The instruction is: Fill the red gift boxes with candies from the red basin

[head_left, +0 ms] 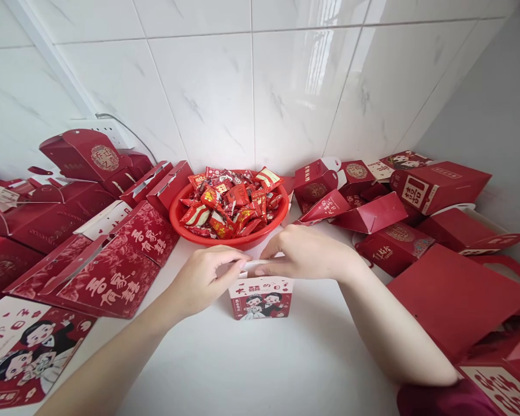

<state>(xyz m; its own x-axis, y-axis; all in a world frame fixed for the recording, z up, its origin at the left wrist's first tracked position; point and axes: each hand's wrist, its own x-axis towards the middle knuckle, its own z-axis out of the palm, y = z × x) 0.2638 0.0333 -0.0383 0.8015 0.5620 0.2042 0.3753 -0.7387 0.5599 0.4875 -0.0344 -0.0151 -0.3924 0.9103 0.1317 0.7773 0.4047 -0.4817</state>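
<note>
A small red and white gift box (261, 300) with a cartoon couple on its front stands upright on the white table, its top partly open. My left hand (208, 277) pinches the box's upper left edge between thumb and fingers. Across the top, my right hand (309, 254) is closed on the back and right of the rim, its thumb along the upper flap. The fingers cover much of the opening, so the inside is hidden. Just behind the box sits a red plastic basin (225, 241) heaped with wrapped candies (234, 202) in red and gold.
Flat and folded red boxes (108, 266) lie at the left, beside a flat printed box (30, 352). Many assembled red boxes (437, 185) crowd the right side, near a large red panel (455, 300). A tiled wall (199, 98) with a socket and cable closes off the back.
</note>
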